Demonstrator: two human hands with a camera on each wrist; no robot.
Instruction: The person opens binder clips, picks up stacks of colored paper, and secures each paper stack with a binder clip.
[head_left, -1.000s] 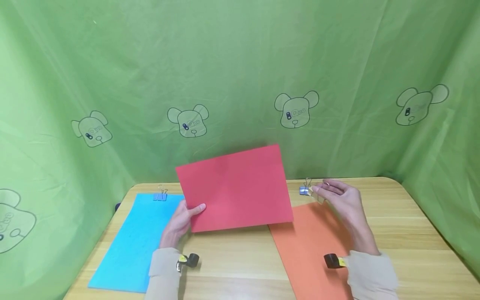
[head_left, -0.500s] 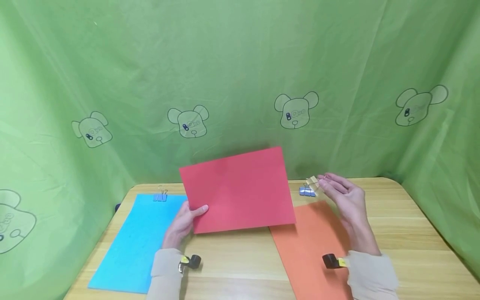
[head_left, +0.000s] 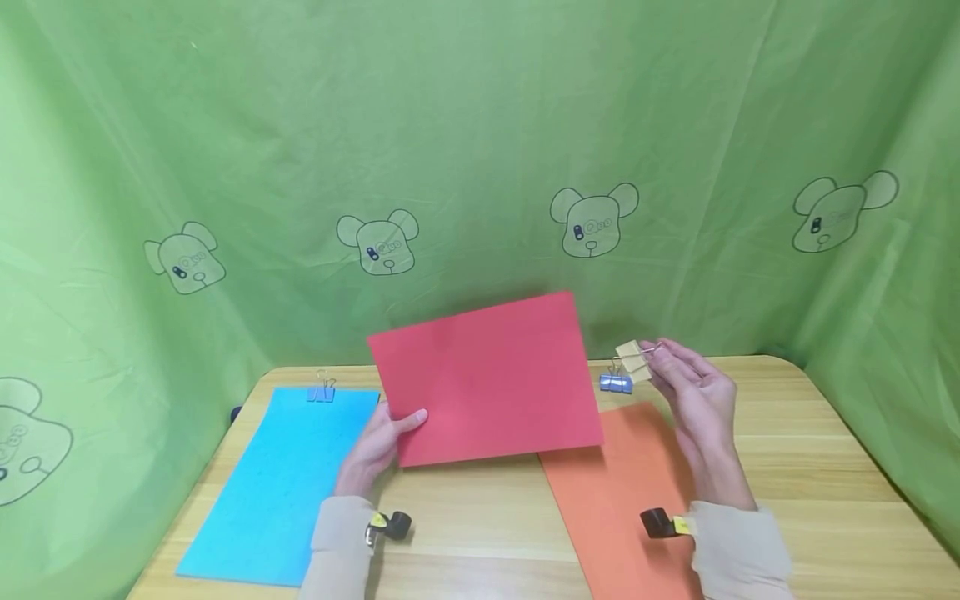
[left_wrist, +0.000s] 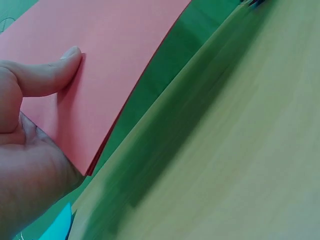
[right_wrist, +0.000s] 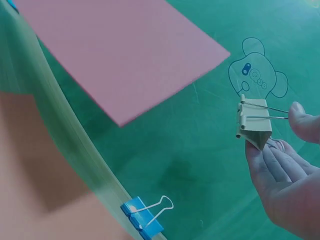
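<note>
My left hand [head_left: 377, 442] grips the lower left corner of a stack of red paper [head_left: 487, 383], thumb on the front face, fingers hidden behind. The stack is held tilted above the table, and its layered edge shows in the left wrist view. To its right, my right hand [head_left: 697, 392] pinches a yellow binder clip [head_left: 633, 361] by its wire handles. In the right wrist view the yellow clip [right_wrist: 256, 117] has its mouth toward the red paper [right_wrist: 130, 55], with a gap between them.
Blue paper [head_left: 262, 483] lies on the table at left, a blue binder clip [head_left: 321, 393] at its top edge. Orange paper [head_left: 615, 492] lies at right, a second blue binder clip [head_left: 616, 383] behind it. A green curtain [head_left: 480, 150] encloses the wooden table [head_left: 817, 483].
The red paper and left hand have shifted slightly right. My right hand has lifted the yellow binder clip from beside the blue clip and turned it toward the paper.
</note>
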